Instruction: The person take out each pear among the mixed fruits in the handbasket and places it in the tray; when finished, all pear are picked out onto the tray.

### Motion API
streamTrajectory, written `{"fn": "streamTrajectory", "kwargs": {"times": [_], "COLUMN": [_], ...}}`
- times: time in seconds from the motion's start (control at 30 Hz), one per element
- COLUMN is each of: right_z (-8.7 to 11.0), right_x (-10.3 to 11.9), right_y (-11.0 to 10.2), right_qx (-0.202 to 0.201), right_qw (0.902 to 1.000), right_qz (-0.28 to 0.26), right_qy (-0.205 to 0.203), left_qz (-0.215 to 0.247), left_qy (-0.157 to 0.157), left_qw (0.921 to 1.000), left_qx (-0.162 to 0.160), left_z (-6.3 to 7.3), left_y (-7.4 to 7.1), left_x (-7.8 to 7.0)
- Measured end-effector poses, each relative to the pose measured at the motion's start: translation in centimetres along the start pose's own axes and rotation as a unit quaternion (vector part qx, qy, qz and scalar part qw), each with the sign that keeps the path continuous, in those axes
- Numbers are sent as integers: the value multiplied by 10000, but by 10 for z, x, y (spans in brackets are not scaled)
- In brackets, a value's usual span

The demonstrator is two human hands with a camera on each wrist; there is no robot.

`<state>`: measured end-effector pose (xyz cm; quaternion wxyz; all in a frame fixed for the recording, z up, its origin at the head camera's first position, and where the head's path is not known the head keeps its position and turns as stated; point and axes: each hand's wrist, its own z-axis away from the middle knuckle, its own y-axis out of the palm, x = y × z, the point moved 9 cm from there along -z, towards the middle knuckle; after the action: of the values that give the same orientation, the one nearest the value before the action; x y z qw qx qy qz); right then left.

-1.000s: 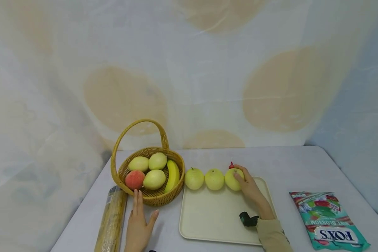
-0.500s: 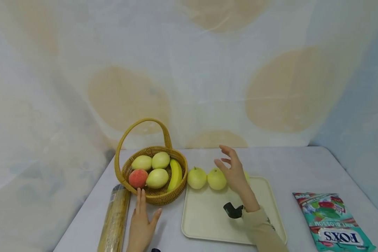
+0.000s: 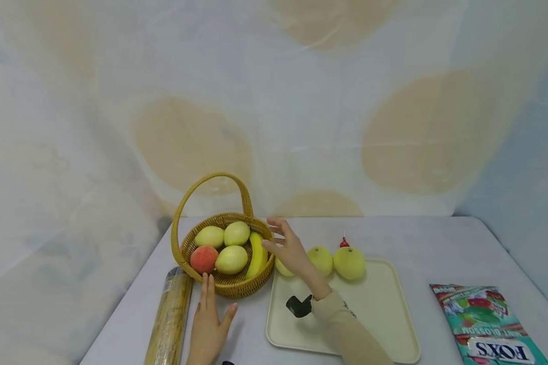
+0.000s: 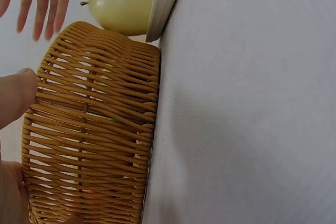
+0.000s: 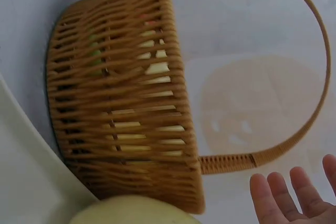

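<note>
Shifted leftward: right hand (image 3: 290, 254), empty, fingers relaxed and apart, with wicker basket (image 3: 240, 290) just left of it and directly ahead of nearer left hand (image 3: 208, 329), straight-fingered, gripping nothing.

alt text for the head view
A person's right grip hovers by the right rim of a wicker fruit basket, the left grip at its front. Beside it, three pale fruits line the back of a tray; a FOX'S bag lies far right.
</note>
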<state>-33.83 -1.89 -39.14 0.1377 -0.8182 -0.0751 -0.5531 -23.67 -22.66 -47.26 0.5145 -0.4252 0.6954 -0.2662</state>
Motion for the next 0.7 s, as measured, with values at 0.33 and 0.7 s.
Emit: {"fn": "streamTrajectory", "kwargs": {"times": [0.33,0.7], "right_z": [-7,-22], "right_x": [-20,-21], "right_y": [54,80], "right_qx": [567,829], "right_qw": [9976,9934], "right_qz": [157,682], "right_qy": [372,401], "left_qz": [-38,-39], "left_qy": [-33,22], "left_qw": [10000,10000], "left_qx": [-6,-32], "left_z": [0,0], "left_y": [0,-3], "left_x": [0,-3]}}
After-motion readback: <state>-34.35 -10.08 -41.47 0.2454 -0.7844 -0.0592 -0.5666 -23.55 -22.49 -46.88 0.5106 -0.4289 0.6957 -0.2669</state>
